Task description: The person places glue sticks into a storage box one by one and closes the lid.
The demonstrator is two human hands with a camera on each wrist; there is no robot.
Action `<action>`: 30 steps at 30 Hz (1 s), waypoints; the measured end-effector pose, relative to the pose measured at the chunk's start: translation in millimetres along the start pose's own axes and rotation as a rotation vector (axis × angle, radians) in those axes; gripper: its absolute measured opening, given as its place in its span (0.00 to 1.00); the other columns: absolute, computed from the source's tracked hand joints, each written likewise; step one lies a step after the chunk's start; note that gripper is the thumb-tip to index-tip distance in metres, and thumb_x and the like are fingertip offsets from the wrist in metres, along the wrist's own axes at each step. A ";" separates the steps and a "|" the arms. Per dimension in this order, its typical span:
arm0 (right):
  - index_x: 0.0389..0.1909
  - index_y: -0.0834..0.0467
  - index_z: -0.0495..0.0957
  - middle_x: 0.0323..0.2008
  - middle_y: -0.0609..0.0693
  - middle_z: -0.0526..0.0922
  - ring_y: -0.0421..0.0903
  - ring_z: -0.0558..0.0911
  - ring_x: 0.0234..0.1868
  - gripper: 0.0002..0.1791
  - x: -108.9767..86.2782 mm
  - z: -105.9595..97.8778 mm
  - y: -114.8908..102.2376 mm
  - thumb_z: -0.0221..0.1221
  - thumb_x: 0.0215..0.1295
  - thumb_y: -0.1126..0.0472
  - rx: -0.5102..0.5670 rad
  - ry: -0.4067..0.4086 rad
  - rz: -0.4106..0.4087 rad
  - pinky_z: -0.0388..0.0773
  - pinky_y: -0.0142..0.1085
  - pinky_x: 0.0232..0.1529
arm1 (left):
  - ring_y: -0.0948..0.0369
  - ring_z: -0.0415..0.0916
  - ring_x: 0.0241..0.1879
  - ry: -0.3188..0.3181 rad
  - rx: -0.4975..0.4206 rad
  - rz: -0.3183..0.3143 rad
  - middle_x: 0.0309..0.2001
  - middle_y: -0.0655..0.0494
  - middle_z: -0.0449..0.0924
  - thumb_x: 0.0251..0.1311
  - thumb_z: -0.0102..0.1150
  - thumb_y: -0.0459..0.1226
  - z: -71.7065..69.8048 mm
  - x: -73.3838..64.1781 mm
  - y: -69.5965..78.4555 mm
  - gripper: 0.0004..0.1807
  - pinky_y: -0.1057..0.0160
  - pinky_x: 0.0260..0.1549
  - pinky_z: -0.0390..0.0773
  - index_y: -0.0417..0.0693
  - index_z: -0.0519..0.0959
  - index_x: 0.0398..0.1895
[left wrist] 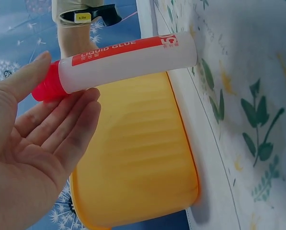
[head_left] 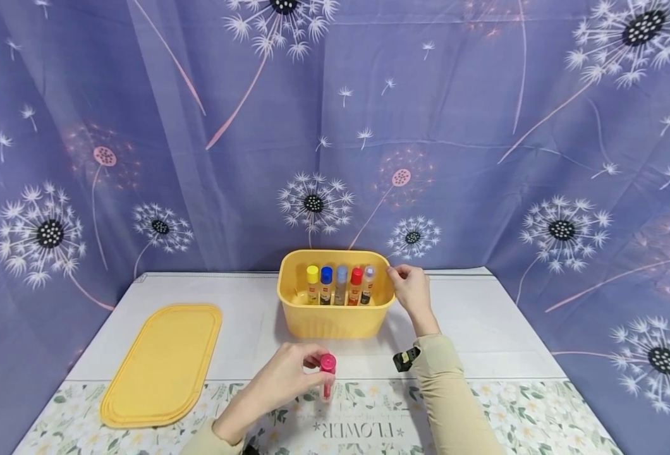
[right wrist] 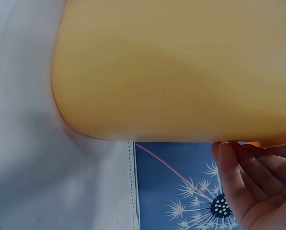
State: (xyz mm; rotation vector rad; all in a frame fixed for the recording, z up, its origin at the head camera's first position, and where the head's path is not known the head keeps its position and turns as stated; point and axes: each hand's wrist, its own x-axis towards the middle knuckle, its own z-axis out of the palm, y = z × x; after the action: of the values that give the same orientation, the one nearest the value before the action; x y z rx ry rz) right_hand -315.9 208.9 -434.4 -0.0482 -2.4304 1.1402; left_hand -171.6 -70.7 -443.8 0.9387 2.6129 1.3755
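My left hand (head_left: 285,378) pinches a liquid glue bottle (left wrist: 128,63) by its pinkish-red cap, thumb on one side and fingers on the other. In the head view this bottle stands upright just above the front of the table; its label reads LIQUID GLUE. Behind it is a yellow plastic bin (head_left: 335,321). My right hand (head_left: 412,289) holds the bin's right rim with its fingertips, also seen from below in the right wrist view. Inside the bin several slim bottles stand in a row, among them a yellow-capped bottle (head_left: 312,284) and a red-capped bottle (head_left: 354,285).
A yellow lid (head_left: 161,366) lies flat on the table at the left. The table (head_left: 244,316) has a white back part and a flower-printed front part. Close behind the bin hangs a blue dandelion curtain (head_left: 227,202).
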 end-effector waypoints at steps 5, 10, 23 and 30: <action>0.29 0.63 0.86 0.22 0.51 0.82 0.48 0.77 0.25 0.15 0.7 -0.3 0.9 0.61 0.66 0.55 0.000 0.005 -0.003 0.72 0.37 0.28 | 0.70 0.78 0.35 -0.011 -0.007 -0.011 0.33 0.69 0.81 0.57 0.68 0.44 -4.1 1.7 2.3 0.11 0.66 0.39 0.79 0.52 0.83 0.41; 0.30 0.64 0.85 0.22 0.51 0.82 0.48 0.76 0.25 0.16 -0.1 -0.6 2.0 0.61 0.67 0.55 0.005 -0.008 0.002 0.72 0.37 0.27 | 0.68 0.80 0.35 -0.024 -0.046 -0.034 0.34 0.67 0.83 0.58 0.68 0.44 -11.3 3.7 8.5 0.13 0.67 0.38 0.79 0.48 0.83 0.43; 0.29 0.64 0.85 0.22 0.52 0.82 0.48 0.76 0.24 0.15 0.0 -1.8 0.5 0.61 0.67 0.56 0.009 -0.005 -0.002 0.73 0.36 0.25 | 0.68 0.80 0.35 -0.016 -0.051 -0.021 0.34 0.67 0.82 0.59 0.67 0.42 -28.2 8.4 17.8 0.09 0.67 0.39 0.79 0.50 0.83 0.41; 0.30 0.64 0.85 0.22 0.52 0.82 0.48 0.76 0.24 0.16 -0.2 -1.6 -0.7 0.61 0.67 0.55 0.008 -0.010 0.000 0.73 0.36 0.26 | 0.68 0.80 0.36 -0.009 -0.046 -0.013 0.34 0.68 0.82 0.60 0.67 0.43 -34.5 7.9 21.2 0.12 0.66 0.40 0.79 0.48 0.83 0.42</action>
State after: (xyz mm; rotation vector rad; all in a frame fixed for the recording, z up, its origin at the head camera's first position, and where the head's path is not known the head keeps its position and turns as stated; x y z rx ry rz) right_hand -314.9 209.6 -433.0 -0.0398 -2.4342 1.1529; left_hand -178.2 -82.9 -404.9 0.9177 2.5648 1.4177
